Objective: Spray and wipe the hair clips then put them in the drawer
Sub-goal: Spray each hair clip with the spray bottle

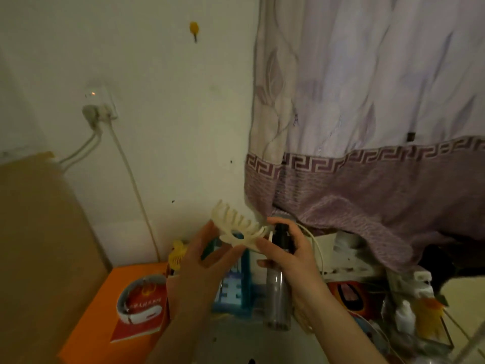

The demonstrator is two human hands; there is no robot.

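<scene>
Two hands busy: my left hand (207,254) pinches the light, stiff, brittle-toothed claw clip (237,228); right hand (291,254), at 3 o'clock, grips the slippery spray bottle (278,285).

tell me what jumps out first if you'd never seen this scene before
At the centre, the left hand holds up a cream claw hair clip while the right hand grips a clear spray bottle with its dark nozzle beside the clip. A bright orange box sits lower left, and a purple patterned curtain fills the upper right.
</scene>
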